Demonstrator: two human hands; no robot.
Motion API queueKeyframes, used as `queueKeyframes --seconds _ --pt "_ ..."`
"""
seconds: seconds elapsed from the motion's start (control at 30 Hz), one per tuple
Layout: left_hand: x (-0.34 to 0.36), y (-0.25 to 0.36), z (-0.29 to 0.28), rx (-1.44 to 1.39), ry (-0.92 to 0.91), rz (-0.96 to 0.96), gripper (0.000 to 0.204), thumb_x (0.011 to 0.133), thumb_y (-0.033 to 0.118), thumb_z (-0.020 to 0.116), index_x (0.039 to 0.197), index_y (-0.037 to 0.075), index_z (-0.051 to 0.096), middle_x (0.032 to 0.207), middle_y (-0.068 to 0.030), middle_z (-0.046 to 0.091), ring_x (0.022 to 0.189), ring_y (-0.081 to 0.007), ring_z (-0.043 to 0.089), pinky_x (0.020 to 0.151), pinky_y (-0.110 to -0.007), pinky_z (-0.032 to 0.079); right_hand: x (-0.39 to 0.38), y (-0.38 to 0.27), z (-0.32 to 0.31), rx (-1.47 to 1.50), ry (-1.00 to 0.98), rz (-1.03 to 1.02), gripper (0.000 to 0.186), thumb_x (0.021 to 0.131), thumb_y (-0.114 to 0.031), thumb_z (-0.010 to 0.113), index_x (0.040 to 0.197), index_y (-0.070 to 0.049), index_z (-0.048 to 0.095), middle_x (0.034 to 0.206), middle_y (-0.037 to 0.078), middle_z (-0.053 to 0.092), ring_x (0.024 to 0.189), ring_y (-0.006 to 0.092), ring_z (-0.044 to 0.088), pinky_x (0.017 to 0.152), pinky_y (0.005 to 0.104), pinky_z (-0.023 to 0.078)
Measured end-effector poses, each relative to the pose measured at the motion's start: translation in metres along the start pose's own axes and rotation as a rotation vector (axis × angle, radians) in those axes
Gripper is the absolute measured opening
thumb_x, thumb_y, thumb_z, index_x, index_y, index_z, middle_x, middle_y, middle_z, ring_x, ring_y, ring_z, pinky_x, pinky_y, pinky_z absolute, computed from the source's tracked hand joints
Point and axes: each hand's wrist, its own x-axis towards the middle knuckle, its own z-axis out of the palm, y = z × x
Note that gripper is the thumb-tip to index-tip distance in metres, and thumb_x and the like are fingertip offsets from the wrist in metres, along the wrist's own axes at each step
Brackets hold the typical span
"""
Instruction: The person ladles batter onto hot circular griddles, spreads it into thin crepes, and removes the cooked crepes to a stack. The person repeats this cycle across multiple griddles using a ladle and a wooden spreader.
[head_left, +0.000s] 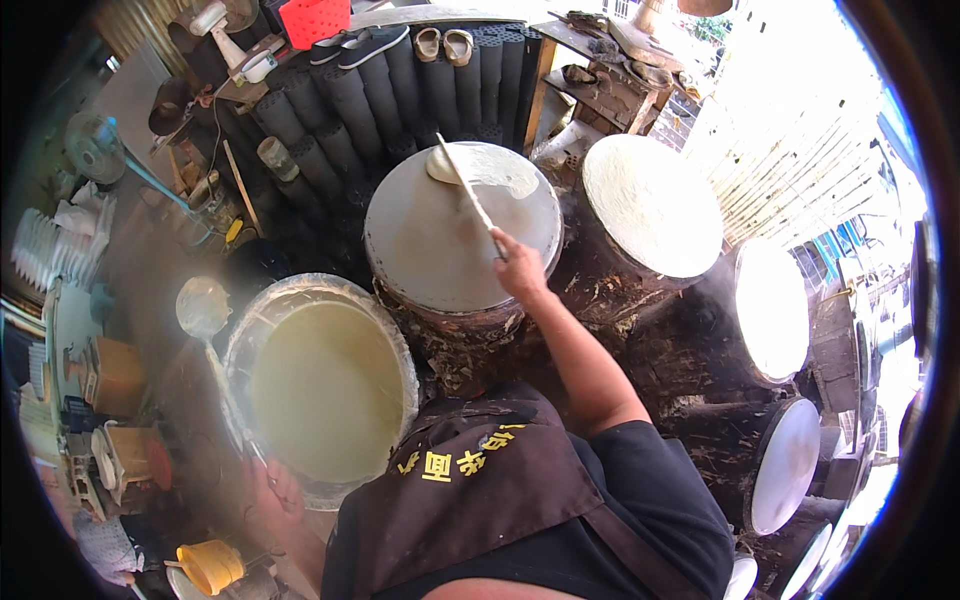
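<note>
My right hand grips a long pale stick reaching across a round grey griddle at the centre. Its far end lies at a patch of pale wet batter on the back part of that griddle. At the lower left, slightly hazy, my left hand is closed on the handle of a long ladle, whose round head is raised just outside the rim of a large bucket of pale yellowish liquid.
More round griddles on dark drums curve down my right side, several coated white. Stacked black briquettes, bearing footwear, line the back. A fan, boxes and a yellow container are at left. Wooden shelving stands back right.
</note>
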Motion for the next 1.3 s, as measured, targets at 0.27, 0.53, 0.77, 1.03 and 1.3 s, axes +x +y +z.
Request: queueKeyframes --seconds 0.27,0.53,0.77,1.03,1.3 --pt "0.005 0.003 -0.003 0.043 -0.091 -0.028 0.027 0.102 0.017 0.043 0.128 0.011 0.045 0.066 0.0015 0.041 0.043 -0.0053 0.035 0.031 -0.02 0.028 0.013 0.013 0.002 0.033 0.097 -0.003 0.049 0.08 -0.006 0.057 0.128 -0.019 0.057 0.098 0.021 0.067 0.092 0.0402 0.063 0.082 0.0476 0.05" --pt "-0.037 -0.007 0.028 0.031 -0.048 0.027 0.037 0.103 0.017 0.04 0.139 0.01 0.038 0.068 0.0021 0.037 0.045 -0.0036 0.031 0.034 -0.019 0.029 0.035 0.028 -0.045 0.023 -0.03 0.018 0.048 0.08 -0.007 0.057 0.124 -0.023 0.061 0.094 0.021 0.068 0.084 0.0348 0.068 0.077 0.0443 0.055" --pt "-0.07 -0.024 0.089 0.058 -0.013 0.019 0.042 0.105 0.019 0.037 0.144 0.005 0.032 0.07 0.0025 0.033 0.048 -0.0024 0.028 0.037 -0.017 0.029 0.046 0.036 -0.024 0.032 -0.095 -0.251 0.044 0.083 -0.008 0.059 0.125 -0.022 0.06 0.093 0.02 0.069 0.079 0.0324 0.068 0.072 0.0413 0.056" --pt "-0.092 -0.045 0.104 -0.235 -0.031 -0.104 0.019 0.104 0.027 0.038 0.11 0.009 0.04 0.071 0.0018 0.036 0.051 -0.0057 0.033 0.039 -0.02 0.029 0.092 0.074 -0.066 0.056 -0.035 -0.173 0.047 0.075 -0.004 0.061 0.121 -0.014 0.064 0.095 0.022 0.068 0.088 0.0336 0.068 0.082 0.0397 0.054" --pt "-0.097 -0.061 0.094 -0.454 -0.23 -0.237 0.03 0.103 0.032 0.04 0.087 0.007 0.044 0.076 -0.0015 0.04 0.056 -0.011 0.038 0.043 -0.025 0.033 0.083 0.049 -0.049 0.084 -0.251 -0.438 0.043 0.079 -0.01 0.061 0.121 -0.016 0.063 0.093 0.021 0.069 0.085 0.0347 0.068 0.076 0.0397 0.054"
